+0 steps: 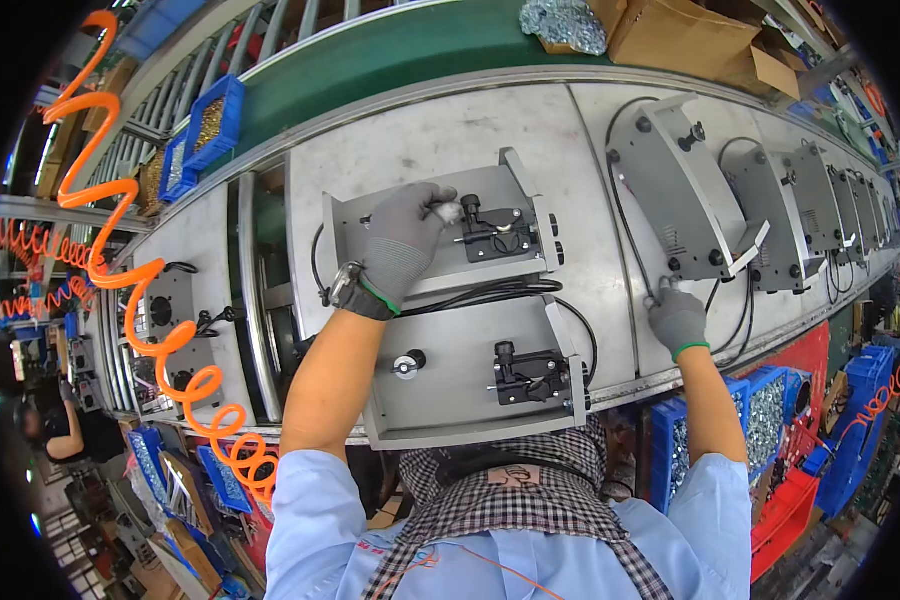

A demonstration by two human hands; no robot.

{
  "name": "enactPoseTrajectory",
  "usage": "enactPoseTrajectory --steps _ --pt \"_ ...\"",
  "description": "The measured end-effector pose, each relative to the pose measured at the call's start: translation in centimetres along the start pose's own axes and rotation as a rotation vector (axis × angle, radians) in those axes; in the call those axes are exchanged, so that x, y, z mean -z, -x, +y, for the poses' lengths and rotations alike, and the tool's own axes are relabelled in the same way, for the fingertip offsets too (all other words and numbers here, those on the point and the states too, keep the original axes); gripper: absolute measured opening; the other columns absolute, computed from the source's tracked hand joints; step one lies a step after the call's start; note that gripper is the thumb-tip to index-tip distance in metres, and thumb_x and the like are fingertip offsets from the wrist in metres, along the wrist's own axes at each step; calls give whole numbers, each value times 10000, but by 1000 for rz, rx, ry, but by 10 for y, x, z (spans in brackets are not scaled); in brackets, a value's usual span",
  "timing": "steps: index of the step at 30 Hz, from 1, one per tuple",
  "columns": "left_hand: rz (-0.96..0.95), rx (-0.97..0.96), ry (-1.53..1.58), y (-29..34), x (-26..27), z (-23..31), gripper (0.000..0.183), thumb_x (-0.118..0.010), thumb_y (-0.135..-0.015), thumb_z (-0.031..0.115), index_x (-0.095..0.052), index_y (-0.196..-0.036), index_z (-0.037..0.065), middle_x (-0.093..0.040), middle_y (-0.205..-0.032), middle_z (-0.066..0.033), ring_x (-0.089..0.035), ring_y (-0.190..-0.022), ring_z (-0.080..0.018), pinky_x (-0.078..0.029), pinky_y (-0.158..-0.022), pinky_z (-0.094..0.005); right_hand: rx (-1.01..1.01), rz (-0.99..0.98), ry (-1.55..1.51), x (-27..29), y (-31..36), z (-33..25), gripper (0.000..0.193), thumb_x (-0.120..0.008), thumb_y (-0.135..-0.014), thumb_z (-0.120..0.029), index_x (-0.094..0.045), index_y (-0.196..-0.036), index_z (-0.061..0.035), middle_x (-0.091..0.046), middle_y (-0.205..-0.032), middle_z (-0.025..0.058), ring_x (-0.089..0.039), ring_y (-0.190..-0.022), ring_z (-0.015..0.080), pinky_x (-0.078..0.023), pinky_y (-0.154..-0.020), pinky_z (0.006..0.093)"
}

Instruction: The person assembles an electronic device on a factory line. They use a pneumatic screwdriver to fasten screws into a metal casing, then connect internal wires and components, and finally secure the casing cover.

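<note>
Two open grey metal housings lie side by side in front of me, the far one [370,215] and the near one [450,340]. Each carries a black wire-feed mechanism [532,378] at its right end. My left hand [410,228], in a grey glove, reaches over the far housing. Its fingers are curled beside that mechanism, and a small whitish patch shows at the fingertips; what they hold is hidden. To the right, my gloved right hand [678,318] pinches a black cable [625,225] that hangs from an upright grey housing [670,190].
More grey housings [765,210] stand in a row along the right of the bench. Orange coiled air hose [135,270] hangs at left. Blue bins of small metal parts [210,125] sit at far left, others [765,420] below my right arm. A green belt [410,65] runs behind.
</note>
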State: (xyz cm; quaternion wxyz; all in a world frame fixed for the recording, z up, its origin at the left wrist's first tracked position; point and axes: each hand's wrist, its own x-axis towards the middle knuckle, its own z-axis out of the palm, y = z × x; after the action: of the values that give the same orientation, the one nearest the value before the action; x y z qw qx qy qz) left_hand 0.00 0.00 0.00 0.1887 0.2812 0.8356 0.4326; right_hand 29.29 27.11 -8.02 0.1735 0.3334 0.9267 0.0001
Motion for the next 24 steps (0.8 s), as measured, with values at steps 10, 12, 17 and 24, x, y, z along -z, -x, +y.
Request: enactPoseTrajectory --steps 10,12,17,24 --pt "-11 -127 -379 -2 -2 1 233 -651 -867 167 -656 -1032 2 -690 -916 -158 -673 -803 -257 -533 -733 -361 -106 -13 -71 -4 0 24 343 -490 -900 -304 -649 -1165 -155 -689 -973 151 -661 -894 326 -513 -798 448" --pt "130 -149 -600 2 -9 -18 268 -640 -849 250 -668 -991 25 -681 -892 -181 -649 -806 -358 -498 -737 -430 -89 68 -148 -26 0 32 307 -500 -876 -261 -656 -1093 -111 -689 -950 153 -659 -882 325 -508 -802 458" --pt "-34 -151 -305 18 1 -6 396 -587 -908 365 -643 -852 -23 -655 -781 -210 -599 -662 -330 -451 -633 -437 -102 62 -183 -28 -18 17 302 -488 -815 -130 -715 -1005 -68 -694 -1011 173 -676 -930 334 -533 -791 447" --pt "36 -383 -415 2 -6 -27 381 -552 -925 324 -649 -1002 -36 -659 -870 -177 -611 -769 -274 -471 -720 -354 -196 90 -434 23 11 -6 286 -545 -833 -207 -701 -1033 -74 -702 -1000 135 -677 -910 323 -535 -772 398"
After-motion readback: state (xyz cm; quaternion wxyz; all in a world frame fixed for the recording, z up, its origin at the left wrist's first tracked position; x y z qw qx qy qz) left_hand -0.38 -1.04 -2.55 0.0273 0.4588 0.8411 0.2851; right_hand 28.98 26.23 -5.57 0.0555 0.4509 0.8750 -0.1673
